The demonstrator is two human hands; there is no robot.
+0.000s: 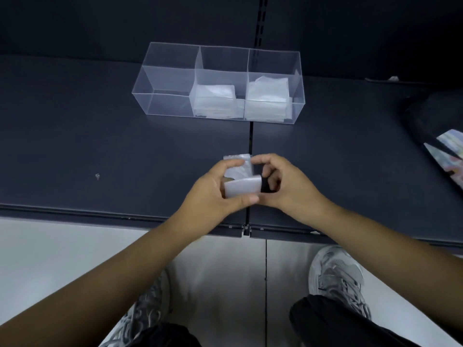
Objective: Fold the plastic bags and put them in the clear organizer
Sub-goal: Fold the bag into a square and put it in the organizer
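A small translucent plastic bag (pixel 241 186), partly folded, is held low over the near part of the dark shelf. My left hand (pixel 215 194) grips its left side, thumb under the front flap. My right hand (pixel 283 186) pinches its right edge and top corner. Farther back stands the clear organizer (pixel 172 78) with three compartments. The left compartment holds nothing; the middle one holds a stack of folded bags (pixel 215 98); the right one holds a taller stack of folded bags (pixel 268 96).
The dark shelf (pixel 100 146) has a seam running down its middle and a front lip near my feet. A dark bag with a colourful patch (pixel 443 136) lies at the right edge. A tiny scrap (pixel 97 176) lies at the left.
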